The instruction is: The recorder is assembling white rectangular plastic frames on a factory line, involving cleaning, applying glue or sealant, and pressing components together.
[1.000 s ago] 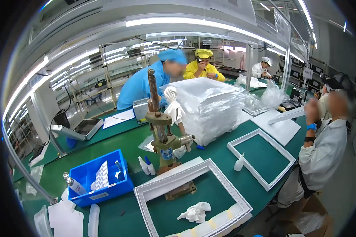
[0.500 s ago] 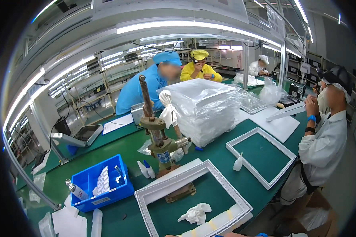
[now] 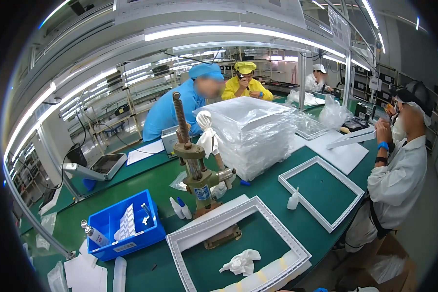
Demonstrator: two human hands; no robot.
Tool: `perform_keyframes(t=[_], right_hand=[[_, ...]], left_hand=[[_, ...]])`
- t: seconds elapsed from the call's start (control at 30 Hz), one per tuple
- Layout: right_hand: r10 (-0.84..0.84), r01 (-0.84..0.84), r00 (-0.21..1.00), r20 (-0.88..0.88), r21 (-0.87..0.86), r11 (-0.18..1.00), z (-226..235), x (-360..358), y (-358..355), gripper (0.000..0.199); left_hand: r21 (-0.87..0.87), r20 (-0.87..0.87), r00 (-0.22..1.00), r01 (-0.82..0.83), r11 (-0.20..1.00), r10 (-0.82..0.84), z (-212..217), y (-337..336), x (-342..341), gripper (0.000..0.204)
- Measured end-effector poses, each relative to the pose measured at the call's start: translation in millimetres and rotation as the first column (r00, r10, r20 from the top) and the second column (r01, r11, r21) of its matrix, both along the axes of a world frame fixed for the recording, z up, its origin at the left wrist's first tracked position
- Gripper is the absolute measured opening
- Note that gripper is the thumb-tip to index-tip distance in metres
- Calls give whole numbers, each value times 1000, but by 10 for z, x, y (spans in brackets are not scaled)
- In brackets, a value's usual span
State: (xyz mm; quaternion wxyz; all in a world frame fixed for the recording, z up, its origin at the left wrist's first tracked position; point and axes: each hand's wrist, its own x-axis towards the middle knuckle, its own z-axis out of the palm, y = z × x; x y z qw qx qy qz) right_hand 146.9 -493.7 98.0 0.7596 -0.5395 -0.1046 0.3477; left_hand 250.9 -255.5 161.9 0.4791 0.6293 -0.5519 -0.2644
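Observation:
Only a sliver of my right hand shows at the lower edge, beside a blue wristband; its fingers are hidden. My left hand is out of sight. Nearest to the right hand is a white rectangular frame, tilted over the green table. A white strip with yellow tape bands runs along its near side. Through the frame's opening I see a crumpled white cloth and the metal base of a green hand press. Whether my right hand touches the frame cannot be made out.
A blue bin with white parts and a spray bottle stands left. Squeeze bottles sit behind it. A second white frame lies right, near a plastic-wrapped stack. Several people work around the table; one at right holds a white piece.
My right hand has sunk slightly further below the lower edge. The skin at the bottom middle is gone from view. The frame, cloth and press look unmoved.

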Motion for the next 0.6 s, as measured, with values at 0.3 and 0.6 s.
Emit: perform_keyframes(t=[0.3, 0.6], right_hand=[[103, -106, 982, 159, 10, 994, 106, 5, -37, 32], [-12, 16, 999, 45, -82, 996, -178, 15, -12, 17]], left_hand=[[-30, -161, 981, 102, 994, -106, -44, -44, -45, 9], [16, 146, 974, -179, 984, 174, -71, -19, -143, 19]])
